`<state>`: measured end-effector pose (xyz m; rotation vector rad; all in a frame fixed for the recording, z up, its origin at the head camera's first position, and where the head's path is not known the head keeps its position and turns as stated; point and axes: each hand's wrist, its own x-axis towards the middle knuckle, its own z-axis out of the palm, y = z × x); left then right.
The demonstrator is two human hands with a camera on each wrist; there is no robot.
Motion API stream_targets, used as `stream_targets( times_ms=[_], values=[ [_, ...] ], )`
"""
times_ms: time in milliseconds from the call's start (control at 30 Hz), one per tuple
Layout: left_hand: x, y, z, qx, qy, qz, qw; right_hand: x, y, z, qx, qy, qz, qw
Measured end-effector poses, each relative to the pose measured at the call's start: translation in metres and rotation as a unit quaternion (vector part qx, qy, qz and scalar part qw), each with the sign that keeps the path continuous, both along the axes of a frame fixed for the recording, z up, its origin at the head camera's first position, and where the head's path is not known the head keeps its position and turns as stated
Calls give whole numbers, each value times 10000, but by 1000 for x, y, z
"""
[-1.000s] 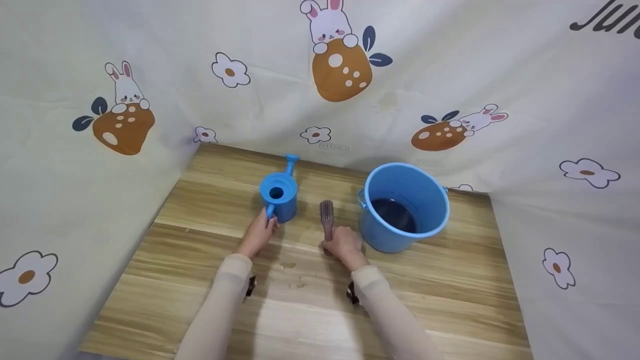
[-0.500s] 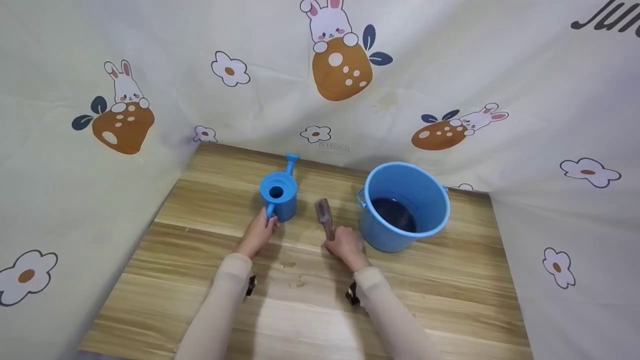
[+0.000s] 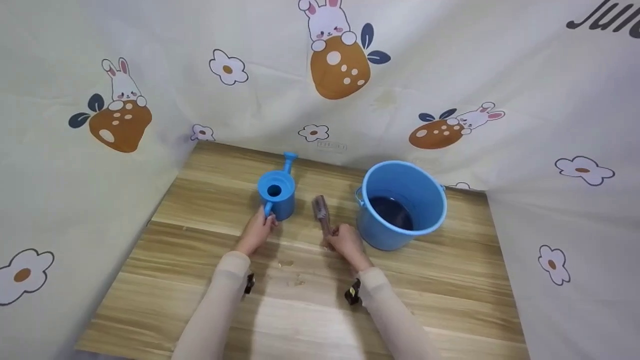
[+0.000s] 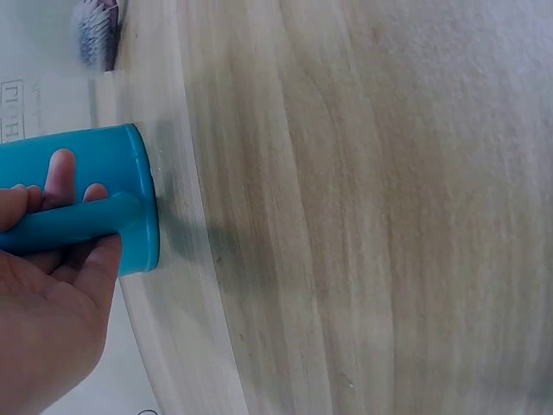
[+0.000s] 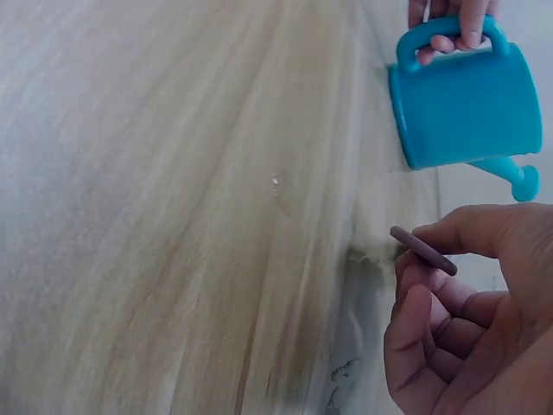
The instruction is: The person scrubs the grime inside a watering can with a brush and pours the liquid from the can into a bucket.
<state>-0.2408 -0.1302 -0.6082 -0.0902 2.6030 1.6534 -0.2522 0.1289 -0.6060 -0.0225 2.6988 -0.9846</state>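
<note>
My left hand [image 3: 257, 231] grips the handle of a blue watering can [image 3: 283, 202], which stands upright on the wooden table with its spout toward the back wall. In the left wrist view, the fingers wrap round the can's handle [image 4: 73, 220]. To the right, my right hand [image 3: 348, 243] pinches a brown brush [image 3: 320, 207] by its handle, bristle end pointing away. Pale bristles [image 4: 95, 36] show in the left wrist view. The flat handle end [image 5: 423, 251] lies between thumb and fingers in the right wrist view; the brush head is hidden there.
A blue bucket [image 3: 385, 235] with dark liquid at its bottom stands just right of my right hand. Small wet spots [image 3: 296, 281] lie on the table [image 3: 310, 325] between my arms. Printed sheeting [image 3: 260, 110] walls the back and both sides.
The brush has turned in my right hand, its head swinging slightly left and its bristles coming into view. My right fingers have shifted on the handle. The left hand and watering can stay put.
</note>
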Motion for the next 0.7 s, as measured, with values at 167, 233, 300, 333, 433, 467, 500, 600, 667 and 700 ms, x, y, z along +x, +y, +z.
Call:
stream_targets(
  times_ms=[167,233,300,333,433,467,500,600,667,700],
  values=[
    [-1,-2,2,184,-78,18,9998,-1,3,2,-1184,-293,-384,9918],
    [-2,-2,3,300,-132,13,9995,-1,3,2,-1644,-436,-599,9836],
    [-3,-4,4,423,-156,-23,9990,-2,3,2,-2043,-508,-789,9744],
    [-3,-4,5,471,-165,-34,9987,-2,3,3,-2234,-527,-874,9694],
    [-5,-6,6,610,-205,-76,9979,-1,3,8,-2838,-552,-1020,9518],
    [-6,-7,5,637,-243,-98,9976,-1,3,9,-3050,-570,-1066,9447],
    [-7,-7,5,670,-244,-91,9974,0,2,10,-3284,-607,-1124,9359],
    [-8,-7,4,839,-250,-31,9962,1,2,14,-3869,-676,-1250,9111],
    [-9,-7,3,990,-257,14,9948,1,2,13,-4154,-695,-1400,8961],
    [-9,-6,3,1060,-234,47,9941,1,2,14,-4275,-714,-1450,8894]
  ],
)
